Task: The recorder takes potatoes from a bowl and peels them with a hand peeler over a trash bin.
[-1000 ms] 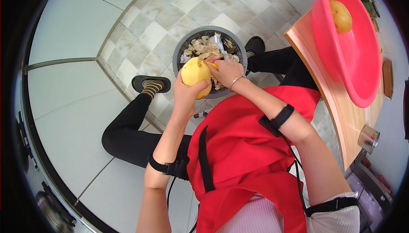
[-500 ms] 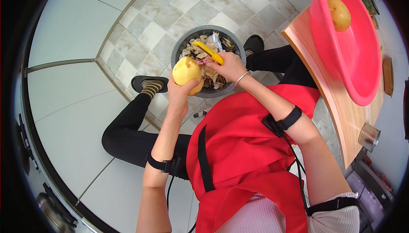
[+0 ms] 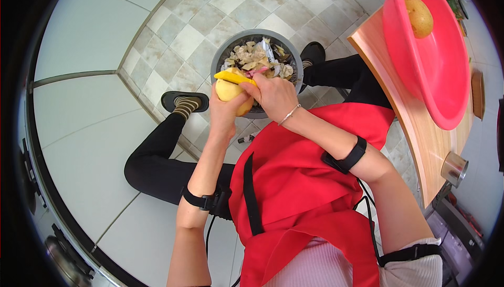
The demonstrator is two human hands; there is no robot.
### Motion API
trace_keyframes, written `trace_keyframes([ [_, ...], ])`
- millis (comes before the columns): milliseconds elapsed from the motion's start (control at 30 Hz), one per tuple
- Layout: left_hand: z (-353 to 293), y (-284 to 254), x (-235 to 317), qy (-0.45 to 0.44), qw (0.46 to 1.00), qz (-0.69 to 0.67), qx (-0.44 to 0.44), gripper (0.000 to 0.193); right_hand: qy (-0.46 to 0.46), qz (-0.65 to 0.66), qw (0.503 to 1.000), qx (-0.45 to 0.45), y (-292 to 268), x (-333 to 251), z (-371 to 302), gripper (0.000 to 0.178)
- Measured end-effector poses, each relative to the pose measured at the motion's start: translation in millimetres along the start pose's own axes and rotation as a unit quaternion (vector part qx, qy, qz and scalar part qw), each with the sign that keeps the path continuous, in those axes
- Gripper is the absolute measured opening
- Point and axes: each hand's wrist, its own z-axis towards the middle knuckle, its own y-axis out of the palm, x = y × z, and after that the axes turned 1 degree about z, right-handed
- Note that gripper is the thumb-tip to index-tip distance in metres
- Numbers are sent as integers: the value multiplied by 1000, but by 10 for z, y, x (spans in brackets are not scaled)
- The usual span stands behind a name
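My left hand (image 3: 224,109) is wrapped round a mostly peeled potato (image 3: 228,90), pale yellow on top with some brownish skin near its far end. In my right hand (image 3: 276,97) is a yellow peeler (image 3: 234,77), its head lying across the far side of the potato. Both hands are over the near left part of a round grey bin (image 3: 254,34), which stands on the floor between my feet. Inside it lie peelings (image 3: 251,56) and other scraps. The peeler's blade edge is hard to make out against the potato.
On the right, a pink basin (image 3: 440,71) with an unpeeled potato (image 3: 419,17) in it rests on a wooden board (image 3: 374,43). A small metal cup (image 3: 454,169) sits at the board's near end. White cabinet fronts (image 3: 84,124) line the left.
My right hand has moved left and slightly down, bringing the peeler from above the bin onto the potato. The left hand still holds the potato in nearly the same place.
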Motion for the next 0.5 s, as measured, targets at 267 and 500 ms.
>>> trace_keyframes([
  [267, 54, -142, -120, 14, 998, 56, 38, 53, 39, 1, 997, -61, 209, 16, 191, 50],
  [500, 38, -292, -40, -30, 994, 101, 31, 61, 83, -44, 986, -137, 387, 9, 408, 57],
])
